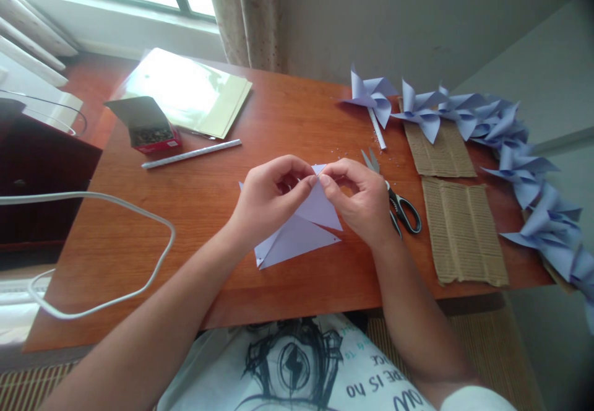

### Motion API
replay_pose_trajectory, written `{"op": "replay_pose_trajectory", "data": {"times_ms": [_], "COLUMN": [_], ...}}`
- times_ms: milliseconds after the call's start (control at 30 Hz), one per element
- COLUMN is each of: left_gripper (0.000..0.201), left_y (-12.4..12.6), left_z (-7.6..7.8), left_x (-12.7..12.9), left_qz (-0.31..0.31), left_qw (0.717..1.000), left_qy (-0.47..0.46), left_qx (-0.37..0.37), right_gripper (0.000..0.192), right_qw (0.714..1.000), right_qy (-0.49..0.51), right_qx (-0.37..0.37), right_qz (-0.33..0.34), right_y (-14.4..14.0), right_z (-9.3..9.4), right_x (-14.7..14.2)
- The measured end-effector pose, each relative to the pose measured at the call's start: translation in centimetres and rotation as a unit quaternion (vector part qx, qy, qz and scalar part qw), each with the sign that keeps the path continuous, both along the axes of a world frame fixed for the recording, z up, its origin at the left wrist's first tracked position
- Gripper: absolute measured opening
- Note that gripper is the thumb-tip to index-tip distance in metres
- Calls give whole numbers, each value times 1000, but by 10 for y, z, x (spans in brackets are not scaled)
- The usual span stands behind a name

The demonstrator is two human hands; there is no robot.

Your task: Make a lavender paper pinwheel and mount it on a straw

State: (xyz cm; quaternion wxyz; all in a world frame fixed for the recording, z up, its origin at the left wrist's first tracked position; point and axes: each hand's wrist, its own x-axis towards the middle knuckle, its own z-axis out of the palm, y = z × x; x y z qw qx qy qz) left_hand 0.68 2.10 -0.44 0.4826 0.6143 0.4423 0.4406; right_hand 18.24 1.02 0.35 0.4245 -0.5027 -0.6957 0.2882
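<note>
Hands meet at the centre of the frame over a pale lilac paper sheet that lies on the wooden table, its cut triangular flaps spread toward the lower middle. The left hand pinches one flap's tip between thumb and forefinger, fingers closed on the paper; the right hand pinches the same folded point from the other side, so the fingertips of both touch. Scissors lie just right of the right hand, blades pointing up the frame. Further right sit two corrugated cardboard pieces, and a row of finished lilac pinwheels curves along the right edge. At upper left stand an open red box, a white stick and a stack of paper sheets
</note>
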Motion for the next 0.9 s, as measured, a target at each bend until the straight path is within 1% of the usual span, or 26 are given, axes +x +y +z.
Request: {"op": "replay_pose_trajectory", "data": {"times_ms": [167, 267, 433, 533, 767, 900], "left_gripper": [9, 9, 8, 9, 8, 7], "left_y": [-2, -2, -2, -1, -2, -2], "left_z": [2, 3, 2, 3, 5, 4], "left_x": [1, 2, 2, 2, 2, 3], "left_qz": [18, 28, 33, 34, 34, 37], "left_qw": [996, 993, 993, 993, 994, 994], "left_qy": [64, 85, 86, 84, 81, 73], "left_qx": [58, 78, 76, 72, 71, 68], "right_gripper": [11, 12, 14, 11, 9, 8], "right_qw": [998, 996, 998, 999, 999, 999], "right_qy": [-46, -60, -45, -29, -25, -6], "right_qx": [52, 65, 44, 31, 46, 36], "right_qz": [6, -3, -7, -1, -5, 4], "right_y": [0, 0, -1, -1, 0, 0], "right_z": [0, -1, -1, 0, -2, -3], "right_x": [-1, -2, -2, -1, -1, -1]}}
